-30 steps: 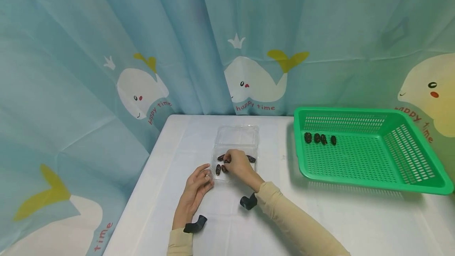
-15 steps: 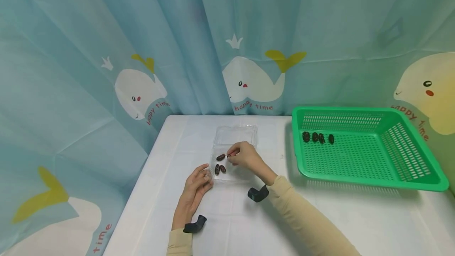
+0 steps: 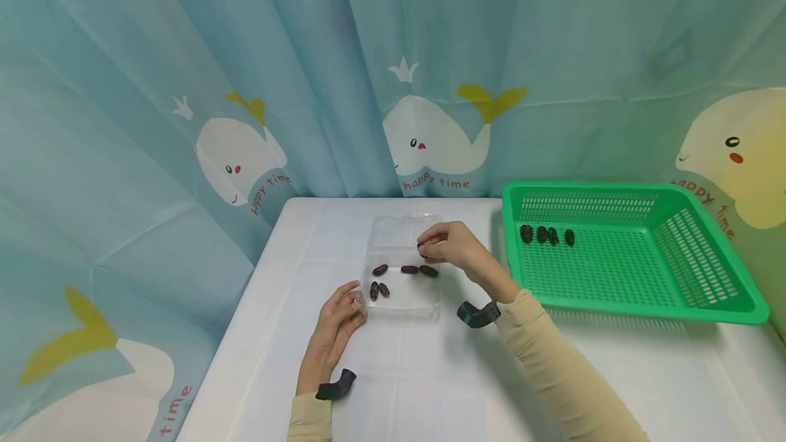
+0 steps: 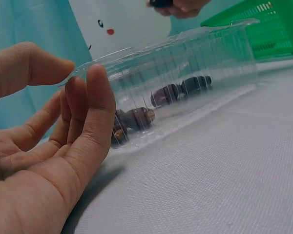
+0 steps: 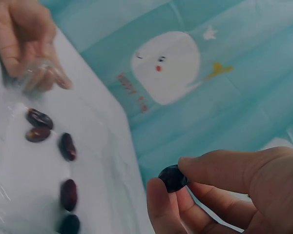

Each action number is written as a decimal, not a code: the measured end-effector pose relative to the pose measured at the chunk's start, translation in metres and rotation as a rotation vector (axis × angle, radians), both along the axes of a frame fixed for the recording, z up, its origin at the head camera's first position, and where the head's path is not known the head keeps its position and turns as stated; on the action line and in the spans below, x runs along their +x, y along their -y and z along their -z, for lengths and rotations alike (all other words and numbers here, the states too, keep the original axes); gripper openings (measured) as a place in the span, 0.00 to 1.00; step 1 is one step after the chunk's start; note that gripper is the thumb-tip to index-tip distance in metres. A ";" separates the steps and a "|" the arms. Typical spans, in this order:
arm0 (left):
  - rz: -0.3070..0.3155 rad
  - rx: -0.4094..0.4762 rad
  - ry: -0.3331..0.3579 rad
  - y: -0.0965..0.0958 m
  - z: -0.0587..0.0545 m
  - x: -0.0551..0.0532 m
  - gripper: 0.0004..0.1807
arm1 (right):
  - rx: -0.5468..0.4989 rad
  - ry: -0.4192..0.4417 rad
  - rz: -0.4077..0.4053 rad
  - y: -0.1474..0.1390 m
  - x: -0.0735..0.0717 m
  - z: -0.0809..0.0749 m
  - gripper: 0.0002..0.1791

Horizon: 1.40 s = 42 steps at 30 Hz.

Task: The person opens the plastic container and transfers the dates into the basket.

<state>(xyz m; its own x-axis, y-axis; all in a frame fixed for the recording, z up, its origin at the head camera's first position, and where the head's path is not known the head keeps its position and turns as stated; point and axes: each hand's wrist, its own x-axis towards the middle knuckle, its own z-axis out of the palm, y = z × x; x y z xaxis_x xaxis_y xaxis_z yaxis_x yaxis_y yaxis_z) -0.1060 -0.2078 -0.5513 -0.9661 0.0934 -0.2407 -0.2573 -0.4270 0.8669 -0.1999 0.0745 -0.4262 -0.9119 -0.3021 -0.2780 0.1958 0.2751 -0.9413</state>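
Thumb and fingers of the right hand (image 3: 453,244) pinch one date (image 5: 173,178), held higher than the rim of the open clamshell container (image 3: 405,301). The left hand (image 3: 335,319) pinches that container's near-left edge. Five dates (image 3: 409,269) lie inside. The white-clothed tabletop (image 3: 393,387) extends between container and green basket (image 3: 614,271), which carries four dates (image 3: 542,234). A whale-print curtain (image 3: 331,87) hangs behind the far edge. Versus half a second ago, the right hand has shifted rightward, exposing two dates.
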 end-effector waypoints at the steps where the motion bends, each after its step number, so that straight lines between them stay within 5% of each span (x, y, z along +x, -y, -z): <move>1: 0.001 -0.005 -0.002 0.000 0.000 0.000 0.29 | -0.012 0.001 0.004 -0.005 -0.001 -0.002 0.14; 16: 0.005 -0.006 0.000 0.000 0.002 0.000 0.29 | -0.076 0.039 0.007 -0.076 -0.011 -0.023 0.23; 32: 0.001 -0.001 0.006 0.000 0.000 -0.001 0.30 | -0.160 0.009 0.065 -0.131 -0.006 -0.024 0.25; 42: 0.012 -0.009 -0.009 0.000 0.001 0.000 0.29 | -0.353 0.031 0.138 -0.160 -0.001 -0.016 0.20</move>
<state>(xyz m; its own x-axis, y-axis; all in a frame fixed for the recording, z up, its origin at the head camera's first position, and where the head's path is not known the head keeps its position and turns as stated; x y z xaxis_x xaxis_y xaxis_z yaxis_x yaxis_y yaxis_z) -0.1063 -0.2080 -0.5524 -0.9670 0.1027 -0.2332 -0.2547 -0.4158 0.8730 -0.2005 0.2345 -0.4101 -0.9434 -0.2594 -0.2068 0.2383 -0.0961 -0.9664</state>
